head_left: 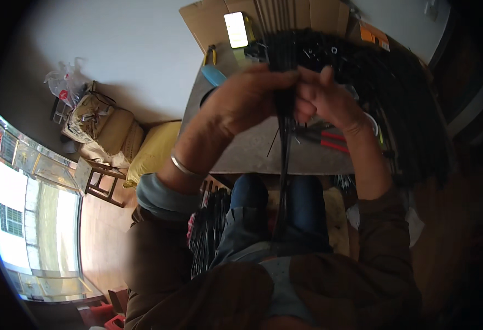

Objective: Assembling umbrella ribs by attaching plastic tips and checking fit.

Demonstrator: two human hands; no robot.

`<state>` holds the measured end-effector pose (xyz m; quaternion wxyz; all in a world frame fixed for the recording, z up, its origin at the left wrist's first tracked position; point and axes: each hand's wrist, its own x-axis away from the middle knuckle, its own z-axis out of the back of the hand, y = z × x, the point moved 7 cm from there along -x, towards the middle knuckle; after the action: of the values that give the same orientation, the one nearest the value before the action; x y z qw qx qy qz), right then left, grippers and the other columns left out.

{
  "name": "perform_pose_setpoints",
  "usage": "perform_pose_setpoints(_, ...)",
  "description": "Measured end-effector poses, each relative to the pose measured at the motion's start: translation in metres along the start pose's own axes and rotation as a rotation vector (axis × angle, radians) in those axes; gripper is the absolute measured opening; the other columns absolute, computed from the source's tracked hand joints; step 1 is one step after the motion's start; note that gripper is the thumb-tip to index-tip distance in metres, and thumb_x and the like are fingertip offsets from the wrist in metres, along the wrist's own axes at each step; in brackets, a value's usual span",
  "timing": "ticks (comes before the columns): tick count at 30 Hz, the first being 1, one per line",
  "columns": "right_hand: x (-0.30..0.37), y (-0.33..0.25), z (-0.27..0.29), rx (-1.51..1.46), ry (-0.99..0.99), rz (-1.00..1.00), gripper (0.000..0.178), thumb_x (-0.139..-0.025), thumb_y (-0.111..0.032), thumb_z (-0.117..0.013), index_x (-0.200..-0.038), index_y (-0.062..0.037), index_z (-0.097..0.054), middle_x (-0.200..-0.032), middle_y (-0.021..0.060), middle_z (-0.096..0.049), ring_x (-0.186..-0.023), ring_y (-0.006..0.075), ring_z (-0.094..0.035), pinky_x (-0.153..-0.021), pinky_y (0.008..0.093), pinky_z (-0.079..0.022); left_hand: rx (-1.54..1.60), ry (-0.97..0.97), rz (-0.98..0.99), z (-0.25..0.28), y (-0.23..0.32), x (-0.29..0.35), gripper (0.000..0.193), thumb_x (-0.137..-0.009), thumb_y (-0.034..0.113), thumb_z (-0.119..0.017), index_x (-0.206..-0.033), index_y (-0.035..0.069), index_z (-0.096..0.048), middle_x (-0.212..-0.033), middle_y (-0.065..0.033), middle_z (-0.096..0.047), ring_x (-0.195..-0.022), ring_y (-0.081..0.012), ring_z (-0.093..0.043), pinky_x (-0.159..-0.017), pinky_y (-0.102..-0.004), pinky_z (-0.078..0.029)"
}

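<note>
- Left hand (250, 93) closed round black strand bundle (285, 104), above worktop (247, 151); a slack grip could let strands slip lapward.
- Right hand (332, 102) against bundle's right side, fingers curled; cannot tell if gripping.
- Red-handled pliers (335, 142) near; loose strands could snag.
- Bundle's middle hidden by hands, top cut off, lower tips lost against trousers (307, 206).
- Far-right black pile (412, 104) too dark to sort.

Pale wall (148, 49) beyond L grip (244, 93). Bright window (35, 220), wood flr (104, 236) & stool (87, 177) well to its left; grey counter (241, 148) below it.
</note>
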<state>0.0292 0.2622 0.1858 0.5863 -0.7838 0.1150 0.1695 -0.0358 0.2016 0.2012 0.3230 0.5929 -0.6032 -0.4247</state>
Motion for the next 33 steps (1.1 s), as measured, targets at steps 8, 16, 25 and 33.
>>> perform_pose_setpoints(8, -0.001, 0.073, 0.044, 0.643, 0.316, 0.077, 0.017, -0.090, -0.018, -0.060, -0.094, -0.0017, -0.062, -0.084, 0.0074, -0.065, -0.080, 0.0157, -0.063, -0.071, 0.0324, -0.049, -0.004, -0.099, -0.018, -0.007, 0.015, 0.028, 0.027, -0.097, 0.011, -0.042, -0.117, -0.004, -0.052, -0.099, -0.0180, -0.065, -0.087, -0.0306, -0.067, -0.079, -0.0432, -0.054)
perform_pose_setpoints(16, -0.005, 0.055, 0.132, 1.657, 0.225, -0.385, 0.080, -0.069, -0.018, -0.074, -0.139, -0.0056, -0.039, -0.139, 0.0131, -0.044, -0.127, 0.0291, -0.044, -0.106, 0.0393, -0.034, -0.023, 0.184, -0.010, 0.066, -0.127, 0.035, 0.023, -0.092, 0.010, -0.054, -0.111, -0.002, -0.058, -0.099, -0.0139, -0.066, -0.093, -0.0249, -0.065, -0.087, -0.0379, -0.052)
perform_pose_setpoints(25, -0.016, 0.073, 0.057, 0.051, 0.240, -0.203, 0.035, -0.098, -0.020, -0.047, -0.124, 0.0027, -0.049, -0.118, 0.0165, -0.059, -0.106, 0.0282, -0.061, -0.092, 0.0395, -0.050, 0.139, 0.215, 0.301, 0.078, -0.185, 0.047, 0.023, -0.090, 0.009, -0.059, -0.109, -0.004, -0.058, -0.089, -0.0106, -0.066, -0.084, -0.0197, -0.066, -0.078, -0.0315, -0.055)
perform_pose_setpoints(33, 0.000, 0.063, 0.019, 0.304, 0.293, -0.200, 0.023, -0.097, -0.017, -0.049, -0.111, -0.0019, -0.060, -0.092, 0.0085, -0.067, -0.087, 0.0198, -0.067, -0.079, 0.0308, -0.054, -0.789, 0.588, -0.408, 0.082, -0.124, 0.071, 0.092, -0.071, 0.030, -0.079, -0.140, -0.005, -0.029, -0.139, -0.0206, -0.036, -0.124, -0.0332, -0.044, -0.096, -0.0404, -0.043)
